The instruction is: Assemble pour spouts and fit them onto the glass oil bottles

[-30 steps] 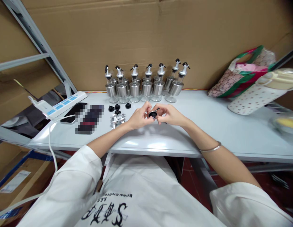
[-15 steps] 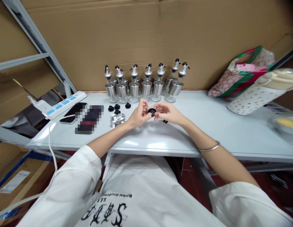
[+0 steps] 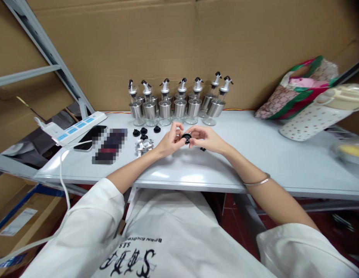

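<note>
Above the middle of the table, my left hand (image 3: pixel 172 140) and my right hand (image 3: pixel 207 138) pinch a round black stopper (image 3: pixel 187 138) from either side, its ringed face with a centre hole turned toward me. The fingers behind it are partly hidden. To the left of my left hand lie several loose black stoppers (image 3: pixel 143 131) and a small pile of silver pourer tops (image 3: pixel 144 146). Small black pieces (image 3: pixel 202 149) lie just under my right hand. Behind both hands stand glass oil bottles (image 3: pixel 165 109) with steel sleeves, the front ones carrying silver pourers with black flip caps.
A power strip (image 3: pixel 79 126), a phone (image 3: pixel 91 136) and a blurred-out dark item (image 3: pixel 110 146) lie on the left. On the right are a patterned bag (image 3: pixel 295 92), a spotted flask (image 3: pixel 305 117) and a bowl (image 3: pixel 349 150). A cardboard wall (image 3: pixel 168 46) closes off the back of the table (image 3: pixel 269 154).
Hardly anything differs. Both hands keep their hold on the black stopper, and the whole view has shifted very slightly.
</note>
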{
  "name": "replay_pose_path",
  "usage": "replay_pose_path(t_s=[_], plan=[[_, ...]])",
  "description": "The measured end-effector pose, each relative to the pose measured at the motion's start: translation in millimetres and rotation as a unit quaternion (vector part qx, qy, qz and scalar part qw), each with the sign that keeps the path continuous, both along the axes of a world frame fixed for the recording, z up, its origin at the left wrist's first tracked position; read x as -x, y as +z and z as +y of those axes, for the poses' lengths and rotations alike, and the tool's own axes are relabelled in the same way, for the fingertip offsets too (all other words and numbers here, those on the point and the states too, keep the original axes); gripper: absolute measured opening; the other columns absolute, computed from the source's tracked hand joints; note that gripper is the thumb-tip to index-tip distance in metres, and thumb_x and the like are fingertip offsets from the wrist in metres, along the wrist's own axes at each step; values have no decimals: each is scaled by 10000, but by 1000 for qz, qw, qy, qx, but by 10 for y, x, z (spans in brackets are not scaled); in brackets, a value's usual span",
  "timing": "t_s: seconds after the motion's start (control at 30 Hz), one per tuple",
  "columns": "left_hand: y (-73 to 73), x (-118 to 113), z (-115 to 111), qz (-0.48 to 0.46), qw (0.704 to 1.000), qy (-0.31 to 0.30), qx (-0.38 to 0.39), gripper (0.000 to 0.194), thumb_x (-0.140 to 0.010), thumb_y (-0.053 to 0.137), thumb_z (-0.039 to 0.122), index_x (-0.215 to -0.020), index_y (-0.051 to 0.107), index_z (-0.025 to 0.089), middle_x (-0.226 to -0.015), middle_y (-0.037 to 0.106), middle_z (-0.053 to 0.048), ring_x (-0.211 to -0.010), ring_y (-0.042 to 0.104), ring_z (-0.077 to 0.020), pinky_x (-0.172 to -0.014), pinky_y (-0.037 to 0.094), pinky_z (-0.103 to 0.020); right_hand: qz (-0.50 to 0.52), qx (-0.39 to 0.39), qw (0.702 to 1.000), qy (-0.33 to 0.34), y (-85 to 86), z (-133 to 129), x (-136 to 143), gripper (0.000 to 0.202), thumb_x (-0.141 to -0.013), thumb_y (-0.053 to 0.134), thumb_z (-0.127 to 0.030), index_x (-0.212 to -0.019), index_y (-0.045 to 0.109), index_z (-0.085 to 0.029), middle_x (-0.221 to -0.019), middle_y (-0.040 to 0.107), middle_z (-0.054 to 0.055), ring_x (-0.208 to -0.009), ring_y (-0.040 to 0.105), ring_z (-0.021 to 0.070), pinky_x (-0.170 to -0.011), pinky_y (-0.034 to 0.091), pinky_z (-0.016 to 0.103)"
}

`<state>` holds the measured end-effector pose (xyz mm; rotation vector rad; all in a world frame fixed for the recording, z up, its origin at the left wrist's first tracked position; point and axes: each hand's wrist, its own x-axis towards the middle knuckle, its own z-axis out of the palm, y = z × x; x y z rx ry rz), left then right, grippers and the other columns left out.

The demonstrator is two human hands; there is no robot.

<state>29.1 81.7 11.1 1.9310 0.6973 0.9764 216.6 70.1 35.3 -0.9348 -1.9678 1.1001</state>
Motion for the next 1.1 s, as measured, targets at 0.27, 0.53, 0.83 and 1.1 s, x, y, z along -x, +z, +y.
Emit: replay_pose_path(t_s=[0.27, 0.53, 0.83, 1.1], plan=[[-14, -7, -14, 29, 998, -2, -50, 283, -752, 524, 246, -962, 335, 224, -614, 386, 111, -490, 391, -50, -507, 311, -177, -33, -26, 999, -15, 7, -13, -5, 156, -635, 587, -216, -784, 601, -168, -573, 605, -30, -555, 545, 116, -577, 416, 239], [37, -16, -53, 89, 990, 24, -110, 193, -676, 506, 260, -693, 322, 207, -605, 342, 82, -532, 308, -60, -535, 285, -203, -56, -56, 997, 8, -11, -20, 7, 106, -641, 580, -240, -698, 515, -179, -571, 469, -58, -551, 411, 92, -548, 339, 236], [18, -20, -32, 72, 987, 38, -141, 214, -686, 516, 231, -694, 303, 211, -596, 321, 83, -509, 306, -58, -505, 281, -199, -62, -38, 997, -6, 0, -38, 10, 82, -633, 532, -181, -708, 502, -190, -556, 498, -63, -451, 465, 87, -457, 358, 219], [-55, 55, 64, 47, 975, 57, -211, 194, -805, 527, 271, -888, 363, 209, -665, 435, 75, -521, 453, -64, -504, 358, -193, 52, 8, 999, -8, -22, 28, -20, 284, -723, 679, -314, -949, 571, -180, -766, 663, -2, -512, 630, 120, -543, 492, 267]])
